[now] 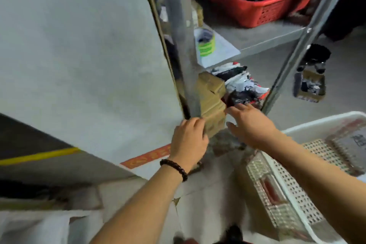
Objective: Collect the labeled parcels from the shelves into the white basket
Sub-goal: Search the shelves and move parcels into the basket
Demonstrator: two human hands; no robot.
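Observation:
A stack of brown cardboard parcels (212,97) stands on the bottom level of a metal shelf unit, behind the left upright post (185,45). My left hand (188,140) curls its fingers on the near left corner of the lowest box. My right hand (251,125) reaches with straight fingers toward the right side of the same stack; I cannot tell whether it touches. The white perforated basket (285,186) stands at lower right and holds several flat packets (348,148).
A red basket (255,10) with dark goods sits on the upper shelf beside a roll of green tape (206,42) on white paper. Black-and-white bagged goods (241,85) lie right of the boxes. A grey wall panel fills the left. Concrete floor lies beyond the shelf.

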